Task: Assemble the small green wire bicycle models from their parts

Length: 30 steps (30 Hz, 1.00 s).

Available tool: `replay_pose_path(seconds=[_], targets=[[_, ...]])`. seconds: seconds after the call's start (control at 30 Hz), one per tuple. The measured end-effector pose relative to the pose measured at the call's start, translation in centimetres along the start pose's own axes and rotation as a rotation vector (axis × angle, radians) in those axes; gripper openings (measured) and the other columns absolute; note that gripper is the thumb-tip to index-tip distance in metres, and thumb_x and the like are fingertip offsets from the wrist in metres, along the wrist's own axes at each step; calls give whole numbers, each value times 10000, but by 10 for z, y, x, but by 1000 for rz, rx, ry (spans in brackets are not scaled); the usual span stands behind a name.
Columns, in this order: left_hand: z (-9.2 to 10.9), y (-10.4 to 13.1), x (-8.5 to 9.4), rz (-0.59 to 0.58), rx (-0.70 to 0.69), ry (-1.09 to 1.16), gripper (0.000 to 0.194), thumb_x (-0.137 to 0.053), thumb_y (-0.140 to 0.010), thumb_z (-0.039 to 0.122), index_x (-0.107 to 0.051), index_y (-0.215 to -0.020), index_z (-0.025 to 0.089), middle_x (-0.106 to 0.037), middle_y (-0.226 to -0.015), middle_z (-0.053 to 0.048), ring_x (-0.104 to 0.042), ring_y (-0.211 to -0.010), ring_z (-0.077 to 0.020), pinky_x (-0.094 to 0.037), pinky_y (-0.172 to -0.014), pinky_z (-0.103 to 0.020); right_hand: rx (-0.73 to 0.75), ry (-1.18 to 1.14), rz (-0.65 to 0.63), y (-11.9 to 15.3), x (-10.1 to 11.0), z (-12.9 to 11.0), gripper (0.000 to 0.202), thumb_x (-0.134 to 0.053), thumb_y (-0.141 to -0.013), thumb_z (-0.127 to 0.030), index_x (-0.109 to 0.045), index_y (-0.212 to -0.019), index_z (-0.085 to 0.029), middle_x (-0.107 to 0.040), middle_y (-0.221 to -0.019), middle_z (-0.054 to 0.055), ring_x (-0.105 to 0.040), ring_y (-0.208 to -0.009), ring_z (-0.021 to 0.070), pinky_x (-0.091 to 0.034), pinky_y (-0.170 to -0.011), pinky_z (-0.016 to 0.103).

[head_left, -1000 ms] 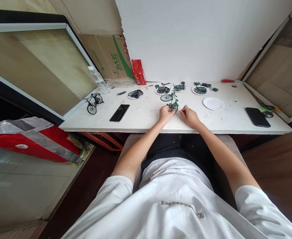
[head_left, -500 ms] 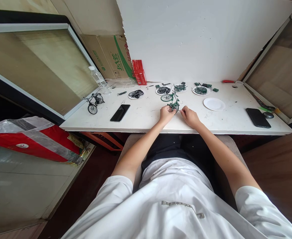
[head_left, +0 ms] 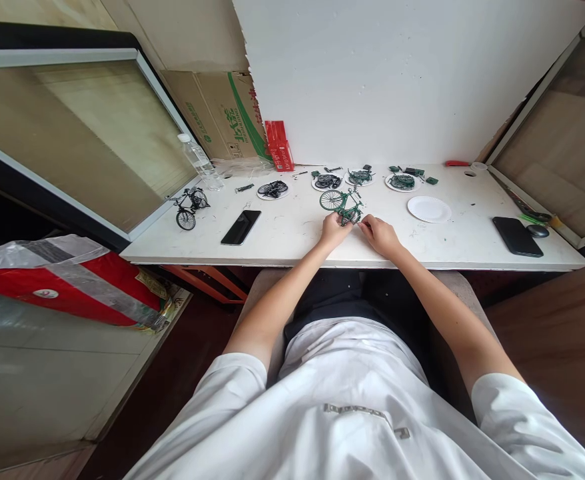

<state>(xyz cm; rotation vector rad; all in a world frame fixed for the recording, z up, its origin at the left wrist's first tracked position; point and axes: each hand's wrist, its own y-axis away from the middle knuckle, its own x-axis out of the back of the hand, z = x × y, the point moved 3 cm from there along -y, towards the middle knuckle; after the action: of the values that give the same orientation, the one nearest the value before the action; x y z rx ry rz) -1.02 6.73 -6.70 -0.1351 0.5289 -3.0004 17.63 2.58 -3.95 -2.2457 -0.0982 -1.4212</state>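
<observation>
A small green model bicycle (head_left: 341, 202) is tilted over the white table (head_left: 292, 227), in the middle. My left hand (head_left: 335, 230) is closed on its near end, around the lower wheel. Close by on the right, my right hand (head_left: 378, 235) has its fingers pinched together beside that wheel; whatever they grip, if anything, is too small to name. Behind the bicycle are plates of green and dark parts, among them one plate (head_left: 360, 177) just above it.
A finished black model bicycle (head_left: 191, 207) stands at the left, near a phone (head_left: 241, 227) and a bottle (head_left: 200, 162). On the right lie a bare white plate (head_left: 429, 209) and a black phone (head_left: 517, 237). A red box (head_left: 279, 146) stands at the back.
The green bicycle has turned slightly and shows more of its frame side-on. My right hand has shifted a little to the left, nearer the wheel.
</observation>
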Motion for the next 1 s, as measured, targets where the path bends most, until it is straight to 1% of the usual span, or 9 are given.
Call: replay_pose_path(seconds=[0.13, 0.37, 0.53, 0.8, 1.0], targets=[[2, 1, 1, -3, -11, -20, 173, -837, -695, 185, -710, -812, 180, -787, -861, -67, -692, -821, -204, -489, -764, -306, 4, 0, 3, 0, -1, 1, 349, -409, -1168, -470, -647, -1195, -216, -790, -1071, 137, -698, -925, 296, -384, -713, 334], [3, 1, -1, -44, -37, -35, 141, -807, -725, 226, -697, -802, 182, -728, -803, -36, -612, -766, -174, -449, -738, -298, 8, -7, 11, 0, 0, 0, 321, -431, -1162, -455, -647, -1184, -218, -786, -1065, 125, -696, -909, 292, -370, -700, 337], [7, 2, 1, -41, -19, -38, 163, -826, -712, 239, -671, -733, 190, -684, -745, -26, -583, -740, -172, -428, -720, -300, -1, -15, 10, 0, 1, -2, 325, -423, -1162, -461, -642, -1169, -221, -786, -1060, 129, -693, -897, 292, -377, -704, 338], [16, 5, 2, -90, -10, -40, 173, -804, -739, 235, -642, -694, 191, -682, -738, -26, -603, -757, -180, -438, -727, -301, -4, -57, 11, 0, 3, -2, 331, -416, -1147, -469, -642, -1147, -227, -787, -1057, 135, -696, -906, 302, -410, -727, 351], [12, 4, 2, -99, 11, -30, 157, -806, -743, 240, -662, -716, 183, -701, -764, -33, -620, -768, -179, -446, -728, -296, 0, -74, 10, 0, 3, -1, 325, -420, -1140, -472, -637, -1128, -231, -790, -1039, 127, -691, -888, 294, -411, -726, 350]])
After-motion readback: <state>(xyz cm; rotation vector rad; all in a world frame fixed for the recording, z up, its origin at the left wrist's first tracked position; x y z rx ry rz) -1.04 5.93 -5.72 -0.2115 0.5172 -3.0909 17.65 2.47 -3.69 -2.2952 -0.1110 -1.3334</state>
